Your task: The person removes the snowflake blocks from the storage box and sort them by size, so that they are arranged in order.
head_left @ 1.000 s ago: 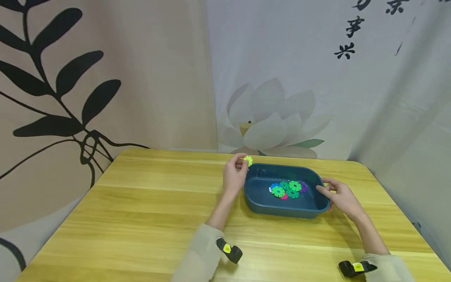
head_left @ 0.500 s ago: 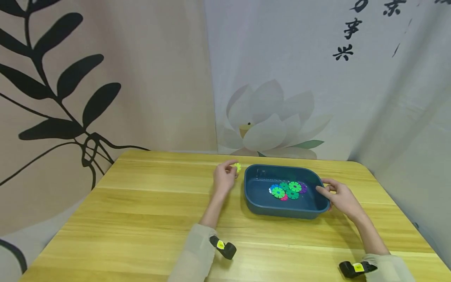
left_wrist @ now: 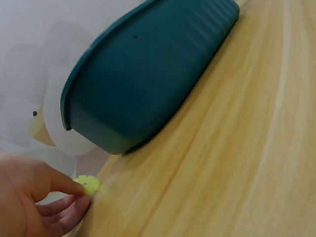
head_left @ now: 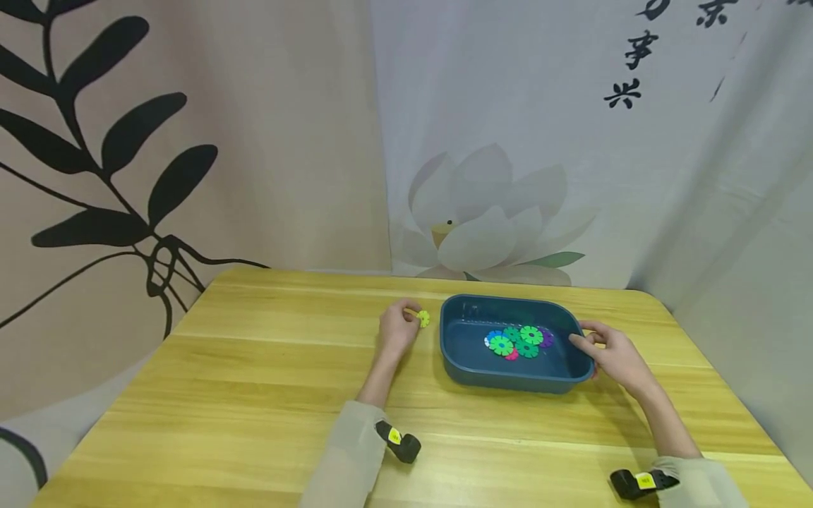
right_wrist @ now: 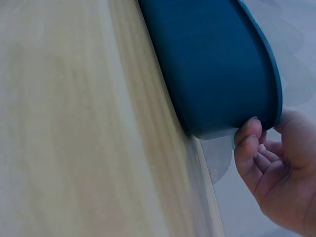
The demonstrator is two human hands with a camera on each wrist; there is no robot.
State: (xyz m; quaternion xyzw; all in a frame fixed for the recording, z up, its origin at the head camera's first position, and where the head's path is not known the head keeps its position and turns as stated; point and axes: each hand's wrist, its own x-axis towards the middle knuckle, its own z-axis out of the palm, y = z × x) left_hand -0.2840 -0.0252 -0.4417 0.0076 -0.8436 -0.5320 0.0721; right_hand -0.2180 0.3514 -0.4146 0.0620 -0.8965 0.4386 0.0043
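The left hand pinches a yellow disc left of the blue bin; the right hand grips its right end.

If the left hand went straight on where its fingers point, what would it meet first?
Most likely the left end of the blue tub, beyond the yellow piece that the left hand pinches; but depth is unclear, and the tabletop below might come first.

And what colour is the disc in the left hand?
The disc is yellow, clearest in left wrist view.
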